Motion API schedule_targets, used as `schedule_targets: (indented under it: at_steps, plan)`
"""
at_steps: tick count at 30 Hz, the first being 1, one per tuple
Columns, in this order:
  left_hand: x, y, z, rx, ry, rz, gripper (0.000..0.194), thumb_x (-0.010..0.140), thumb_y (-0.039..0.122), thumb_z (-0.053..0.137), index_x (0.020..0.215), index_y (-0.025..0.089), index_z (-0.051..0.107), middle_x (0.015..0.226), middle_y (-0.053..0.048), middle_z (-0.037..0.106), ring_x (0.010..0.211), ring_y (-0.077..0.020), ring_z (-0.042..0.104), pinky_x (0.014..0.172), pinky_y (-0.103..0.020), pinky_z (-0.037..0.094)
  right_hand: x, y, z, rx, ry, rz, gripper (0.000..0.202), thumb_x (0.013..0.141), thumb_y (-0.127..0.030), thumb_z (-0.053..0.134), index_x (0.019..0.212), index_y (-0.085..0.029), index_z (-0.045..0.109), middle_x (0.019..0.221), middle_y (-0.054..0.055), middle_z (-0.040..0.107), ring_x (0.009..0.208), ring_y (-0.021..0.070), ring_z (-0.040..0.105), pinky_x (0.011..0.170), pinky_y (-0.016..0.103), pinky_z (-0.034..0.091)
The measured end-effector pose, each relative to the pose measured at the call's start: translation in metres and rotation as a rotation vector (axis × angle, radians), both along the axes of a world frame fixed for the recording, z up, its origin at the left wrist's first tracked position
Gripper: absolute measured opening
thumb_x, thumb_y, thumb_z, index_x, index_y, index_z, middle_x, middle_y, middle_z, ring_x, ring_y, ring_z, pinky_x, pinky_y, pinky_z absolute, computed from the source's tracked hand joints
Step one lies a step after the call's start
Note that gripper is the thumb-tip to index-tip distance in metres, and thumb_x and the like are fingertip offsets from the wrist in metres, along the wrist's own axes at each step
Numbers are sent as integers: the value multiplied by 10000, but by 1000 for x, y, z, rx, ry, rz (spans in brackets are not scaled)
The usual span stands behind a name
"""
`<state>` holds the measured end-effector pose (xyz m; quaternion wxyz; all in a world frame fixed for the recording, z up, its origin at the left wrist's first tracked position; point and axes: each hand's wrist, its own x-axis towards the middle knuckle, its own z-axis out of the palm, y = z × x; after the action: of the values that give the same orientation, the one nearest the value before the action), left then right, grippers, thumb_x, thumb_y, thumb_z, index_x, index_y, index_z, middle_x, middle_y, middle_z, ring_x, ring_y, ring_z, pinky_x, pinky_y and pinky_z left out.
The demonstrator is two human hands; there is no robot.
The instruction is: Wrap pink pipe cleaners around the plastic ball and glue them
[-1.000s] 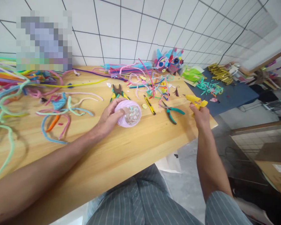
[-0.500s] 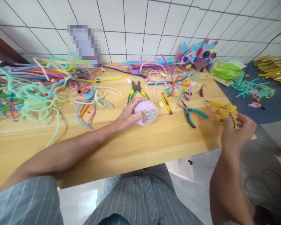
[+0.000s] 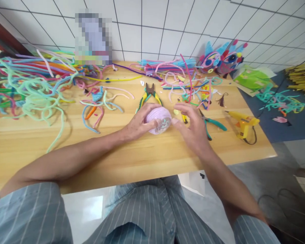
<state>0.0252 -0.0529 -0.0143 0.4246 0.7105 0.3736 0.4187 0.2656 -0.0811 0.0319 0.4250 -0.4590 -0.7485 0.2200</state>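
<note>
My left hand (image 3: 141, 122) grips a round bundle wound in pale purple pipe cleaner (image 3: 152, 117), with a clear, shiny end facing right. Just right of it, my right hand (image 3: 191, 125) has its thumb and fingers apart and nothing between them. Its fingertips are close to the bundle; whether they touch it I cannot tell. Behind the right hand lie a yellow utility knife (image 3: 184, 118), partly covered, and teal-handled pliers (image 3: 216, 124). Yellow-and-green-handled pliers (image 3: 150, 93) lie behind the bundle. A yellow hot glue gun (image 3: 242, 122) rests at the table's right end.
Tangled pipe cleaners (image 3: 40, 91) cover the table's left side. More pipe cleaners (image 3: 170, 66) lie in bundles along the tiled wall. Two decorated masks or figures (image 3: 218, 61) stand at the back right. A green packet (image 3: 254, 78) lies beyond the table's right edge.
My right hand has let go of the glue gun, now lying on the table, and moved left beside the bundle. The left hand keeps hold of the bundle.
</note>
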Motion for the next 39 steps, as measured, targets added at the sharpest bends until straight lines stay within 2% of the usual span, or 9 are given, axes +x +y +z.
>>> schedule_targets:
  at_steps: [4,9,12,20,29,36,39]
  plan:
    - [-1,-1,-3,103,50,-30,556,979,488,685,1454,216,592,1452,-149,632,1391,-315,586,1247,-494,440,-21,10,-10,-27,21,70,333,1013,-445,694,1305,-286,692,1425,90,698,1392,290,624,1205,507,501]
    - [-2,0,-8,191,59,-81,569,1016,496,659,1509,236,546,1482,-152,613,1411,-311,570,1249,-507,444,-18,14,-21,-112,54,142,332,1021,-457,684,1304,-284,688,1382,87,726,1305,282,674,1150,487,543]
    - [-2,1,-10,192,58,-87,585,1027,507,649,1533,240,528,1487,-153,609,1423,-309,561,1255,-513,443,-16,17,-22,-126,63,153,327,1014,-438,693,1305,-288,690,1381,81,733,1286,280,686,1139,491,551]
    - [-2,2,-7,166,65,-92,582,1036,495,648,1539,223,535,1495,-172,604,1426,-315,569,1251,-521,449,-18,17,-22,-20,-21,126,311,1020,-369,655,1320,-292,679,1373,102,733,1300,296,680,1138,516,554]
    - [-2,4,-5,142,35,-107,624,987,531,694,1525,244,560,1509,-169,613,1425,-332,576,1245,-532,459,-20,17,-22,-31,-10,105,295,1013,-380,671,1293,-289,682,1345,103,737,1279,296,684,1114,511,563]
    - [3,4,-6,169,14,-99,558,986,490,678,1474,238,581,1448,-161,643,1386,-328,597,1230,-526,471,-12,24,-37,-61,103,92,309,1011,-458,682,1272,-294,711,1331,81,751,1275,282,694,1114,485,557]
    - [5,3,-9,188,5,-78,565,960,446,703,1466,230,572,1449,-165,640,1391,-335,589,1237,-540,464,-5,31,-43,-49,199,4,317,1012,-490,684,1251,-287,736,1315,71,771,1272,267,699,1107,463,545]
